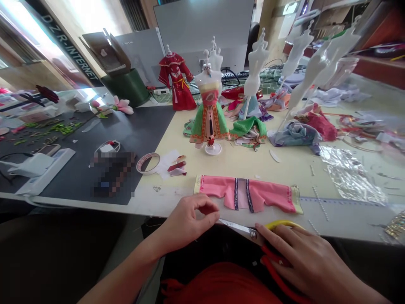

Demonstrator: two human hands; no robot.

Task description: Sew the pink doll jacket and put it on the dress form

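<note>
Between my hands is a pair of scissors (238, 228) with one yellow and one red handle, at the table's front edge. My right hand (303, 253) is wrapped around its handles, and the blades look closed, pointing left. My left hand (186, 219) pinches thumb and forefinger together by the blade tips; whatever it holds is too small to make out. Just beyond lies a tiny pink doll jacket (211, 185), spread flat, with yellow cuffs and dark beaded trim down the front.
A doll form in a green skirt (218, 120) stands behind the jacket, beside a red robe (180, 80) on another form. Left are a tape roll (148, 163) and a power strip (47, 171). Bead strings (321, 204) and silvery film (352, 175) lie right.
</note>
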